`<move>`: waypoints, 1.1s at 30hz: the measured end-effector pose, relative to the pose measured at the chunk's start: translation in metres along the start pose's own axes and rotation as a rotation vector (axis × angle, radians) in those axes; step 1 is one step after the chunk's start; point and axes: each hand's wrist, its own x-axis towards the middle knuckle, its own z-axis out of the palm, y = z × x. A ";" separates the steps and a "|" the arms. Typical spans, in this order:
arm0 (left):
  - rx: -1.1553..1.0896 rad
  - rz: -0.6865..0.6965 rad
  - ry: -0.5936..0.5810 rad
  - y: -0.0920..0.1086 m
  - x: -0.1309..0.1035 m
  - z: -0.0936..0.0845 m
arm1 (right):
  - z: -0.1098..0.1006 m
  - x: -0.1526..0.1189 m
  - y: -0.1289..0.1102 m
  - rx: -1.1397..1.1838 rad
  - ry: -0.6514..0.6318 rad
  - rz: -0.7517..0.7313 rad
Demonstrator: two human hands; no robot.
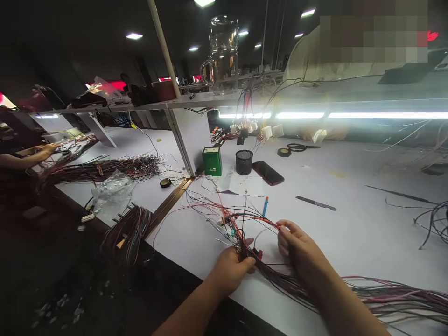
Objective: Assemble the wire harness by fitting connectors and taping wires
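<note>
Red, blue and black thin wires are pinched in the fingers of the right hand, with the thumb and fingertips close together on them. Lower down, the left hand is clamped around the big dark bundle, thumb on top. That bundle lies on the white worktop and runs off to the right, under the right arm. So the step now looks like holding the bunch firm while a few wires are kept apart from it.

Past the left hand, the loose ends fan out and cross each other, near a little teal plug. A red plug sits just beside the left fingers. A good next move would need a firm left hand and a soft, slow right hand, I think, because a hard tug could make a knot or snag a plug. A blue stick with an orange tip lies near the wires.
</note>
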 end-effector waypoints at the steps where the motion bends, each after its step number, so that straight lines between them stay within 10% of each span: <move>1: -0.025 -0.010 0.040 0.002 0.000 0.002 | -0.001 -0.005 -0.001 -0.091 -0.039 -0.019; 6: 0.007 -0.003 0.137 0.007 0.001 0.013 | 0.009 -0.023 -0.002 -0.531 -0.234 -0.036; 11: 0.053 0.062 0.095 0.002 -0.002 0.013 | 0.012 -0.008 0.011 -0.461 -0.053 -0.018; 17: -0.028 -0.023 -0.214 0.011 -0.006 -0.008 | 0.007 -0.015 0.003 -0.399 -0.209 -0.073; 21: 0.026 -0.018 -0.180 0.013 -0.004 -0.012 | 0.011 -0.023 -0.004 -0.392 -0.353 -0.066; 33: 0.108 -0.006 -0.196 0.013 0.006 -0.002 | 0.013 -0.012 0.003 -0.538 -0.221 -0.069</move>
